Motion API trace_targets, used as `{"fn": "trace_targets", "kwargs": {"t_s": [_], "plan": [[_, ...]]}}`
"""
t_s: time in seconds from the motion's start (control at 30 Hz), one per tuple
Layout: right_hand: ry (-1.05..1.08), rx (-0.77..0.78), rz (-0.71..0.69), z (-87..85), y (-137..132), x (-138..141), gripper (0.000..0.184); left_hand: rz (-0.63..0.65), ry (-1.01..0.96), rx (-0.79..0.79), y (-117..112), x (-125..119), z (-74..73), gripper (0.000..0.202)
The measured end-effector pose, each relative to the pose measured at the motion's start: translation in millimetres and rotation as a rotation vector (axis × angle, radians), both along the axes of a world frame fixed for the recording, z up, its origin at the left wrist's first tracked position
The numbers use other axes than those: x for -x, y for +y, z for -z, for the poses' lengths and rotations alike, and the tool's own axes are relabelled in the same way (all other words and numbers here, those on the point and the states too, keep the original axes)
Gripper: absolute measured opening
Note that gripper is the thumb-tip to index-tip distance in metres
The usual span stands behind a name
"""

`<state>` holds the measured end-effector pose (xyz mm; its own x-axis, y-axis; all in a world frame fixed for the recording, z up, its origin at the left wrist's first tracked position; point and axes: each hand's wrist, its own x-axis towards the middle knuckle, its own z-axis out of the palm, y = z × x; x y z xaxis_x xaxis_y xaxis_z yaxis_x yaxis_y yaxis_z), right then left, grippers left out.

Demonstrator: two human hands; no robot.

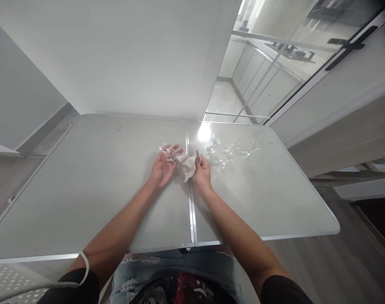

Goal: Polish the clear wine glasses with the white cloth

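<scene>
White room, pale table (84,202): clear glass (165,148) and cloth (188,164) held near the seam (192,219)

Beyond the seam's far end, the table is backed by a plain white panel (132,55); to the right of that end, a paned glass door (258,80) is seen, with a bright reflection (204,132) thrown on the tabletop just beside the seam.

Left of the seam, the clear glass is held above the table by the left hand (162,169), which is turned palm up, its fingers loosely curled about the glass. Just right of the seam, the crumpled pale cloth is pinched between the thumb and fingers of the right hand (203,173); the cloth is spread across the seam towards the left fingertips. Whether the end of the glass is covered by it cannot be told.

Farther right of the seam, a stemmed glass (211,148) is stood upright on its foot. Beyond it, still farther from the seam, more glasses (247,153) are grouped; their outlines are too faint to be counted surely. Left of the seam's near end, a white cord (85,268) is looped over the left arm.
</scene>
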<state>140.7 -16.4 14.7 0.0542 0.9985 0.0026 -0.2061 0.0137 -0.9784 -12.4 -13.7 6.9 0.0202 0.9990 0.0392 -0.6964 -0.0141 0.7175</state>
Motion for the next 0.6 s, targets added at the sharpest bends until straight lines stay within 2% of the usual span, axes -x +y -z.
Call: {"fn": "trace_targets", "kwargs": {"t_s": [0.03, 0.1, 0.17, 0.27, 0.37, 0.5, 0.6], "plan": [[-0.006, -0.020, 0.083, 0.0, -0.4, 0.1, 0.040, -0.039, -0.017, -0.018, 0.7, 0.0, -2.2, 0.054], [-0.015, -0.011, 0.144, 0.8, -1.0, 0.7, 0.039, -0.084, -0.028, -0.050, 0.5, -0.8, -5.8, 0.057], [0.058, 0.081, 0.097, 2.8, -1.4, 3.5, 0.040, -0.085, 0.000, -0.075, -1.5, -3.8, -6.6, 0.062], [0.258, 0.222, -0.080, 5.7, -2.1, 9.6, 0.043, -0.115, 0.123, -0.104, -5.5, -10.1, -3.9, 0.072], [0.327, 0.267, -0.217, 6.2, -3.0, 12.9, 0.040, -0.187, 0.228, -0.105, -6.5, -11.9, -1.8, 0.068], [0.319, 0.333, -0.210, 9.3, -3.4, 13.7, 0.039, -0.280, 0.220, -0.109, -3.6, -7.3, -2.0, 0.063], [0.311, 0.329, -0.139, 13.6, -2.7, 14.8, 0.037, -0.247, 0.184, -0.118, -3.5, -6.6, -1.3, 0.064]]}}
